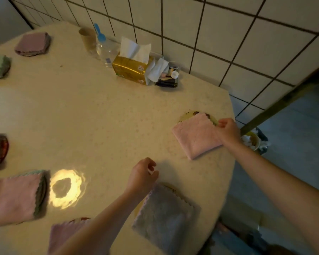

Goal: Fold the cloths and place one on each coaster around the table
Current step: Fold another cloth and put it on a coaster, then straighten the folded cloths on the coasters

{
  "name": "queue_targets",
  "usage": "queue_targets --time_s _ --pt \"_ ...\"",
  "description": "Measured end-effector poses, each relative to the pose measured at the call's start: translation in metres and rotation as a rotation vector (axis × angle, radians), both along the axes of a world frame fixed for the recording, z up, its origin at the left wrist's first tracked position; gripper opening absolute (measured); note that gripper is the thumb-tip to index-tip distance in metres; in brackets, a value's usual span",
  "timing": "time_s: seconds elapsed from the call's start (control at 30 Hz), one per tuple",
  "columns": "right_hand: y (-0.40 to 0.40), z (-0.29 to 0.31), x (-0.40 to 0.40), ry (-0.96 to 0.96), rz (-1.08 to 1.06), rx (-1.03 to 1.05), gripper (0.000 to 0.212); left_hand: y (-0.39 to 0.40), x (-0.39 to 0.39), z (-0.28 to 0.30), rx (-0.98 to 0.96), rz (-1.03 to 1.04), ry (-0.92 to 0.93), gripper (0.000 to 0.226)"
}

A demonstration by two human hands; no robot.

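Pinching the far corner of the folded pink fleece cloth (195, 136), the right hand (228, 130) squares it over the round yellow coaster (189, 115); the left hand (142, 176) hovers half-curled, holding nothing.

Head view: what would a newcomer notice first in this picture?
The right hand pinches the far corner of a folded pink cloth lying half over a round coaster near the table's right edge. The left hand hovers empty above a grey folded cloth. A bright lamp reflection shines on the table, and a gold tissue pack stands by the tiled wall.
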State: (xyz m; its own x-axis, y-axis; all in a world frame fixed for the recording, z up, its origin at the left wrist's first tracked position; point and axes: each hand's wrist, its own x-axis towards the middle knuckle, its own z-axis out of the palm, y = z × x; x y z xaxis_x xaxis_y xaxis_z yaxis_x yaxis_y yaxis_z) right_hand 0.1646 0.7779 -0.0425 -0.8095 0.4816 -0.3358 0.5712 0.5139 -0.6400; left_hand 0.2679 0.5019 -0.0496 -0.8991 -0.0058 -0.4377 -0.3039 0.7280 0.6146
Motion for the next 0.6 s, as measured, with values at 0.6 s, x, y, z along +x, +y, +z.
queue_targets --time_s 0.6 --pt "-0.004 0.023 -0.027 -0.286 0.165 -0.481 0.049 -0.011 0.054 0.008 -0.048 -0.087 -0.502 0.023"
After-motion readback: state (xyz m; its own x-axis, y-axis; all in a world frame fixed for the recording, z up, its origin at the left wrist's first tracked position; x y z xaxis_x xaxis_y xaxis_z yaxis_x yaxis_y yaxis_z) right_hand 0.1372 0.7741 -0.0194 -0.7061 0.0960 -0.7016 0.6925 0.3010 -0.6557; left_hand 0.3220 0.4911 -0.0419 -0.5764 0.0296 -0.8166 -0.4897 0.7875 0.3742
